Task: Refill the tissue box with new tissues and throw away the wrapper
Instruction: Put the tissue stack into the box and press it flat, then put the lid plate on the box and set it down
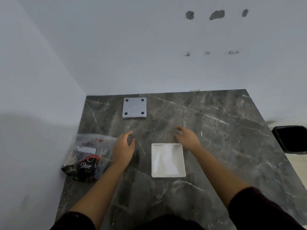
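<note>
Grey marble with pale veins covers the table (224,130), which fills the lower half of the view and meets a white wall (132,47) at its far edge. Off the table's right side, well beyond the right hand (186,137), stands a black bin (292,138) with its mouth open upward. Just on the near side of the right hand lies the white tissue box (168,160), a shallow open tray with a raised rim; whether it holds anything I cannot tell. Touching the outer side of the left hand (123,149) lies the tissue pack (86,156), a plastic wrapper, clear at the far end and dark with a "Dove" print at the near end, resting at the table's left edge. Far ahead of the left hand, near the wall, a square grey lid (134,107) lies flat with four black dots at its corners. Both hands hover over the table palm down, fingers loosely curled and apart, holding nothing. Dark sleeves (259,211) cover the upper arms.
</note>
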